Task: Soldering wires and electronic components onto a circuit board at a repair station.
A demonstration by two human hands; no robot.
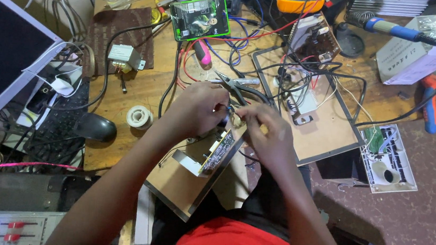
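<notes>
Head view, steeply down, close above workbench (141, 86)

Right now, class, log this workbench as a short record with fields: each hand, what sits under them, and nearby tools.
Left hand: fingers pinch a small dark part, too small to identify
Right hand: fingers meet the left hand's over the circuit board
Beneath: wooden panel
Nearby: pliers, solder spool, computer mouse, soldering iron

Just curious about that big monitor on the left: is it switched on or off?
Apparently off: the monitor shows a uniformly dark screen with no image or glow, though from this angle a sleeping display cannot be ruled out.
</notes>
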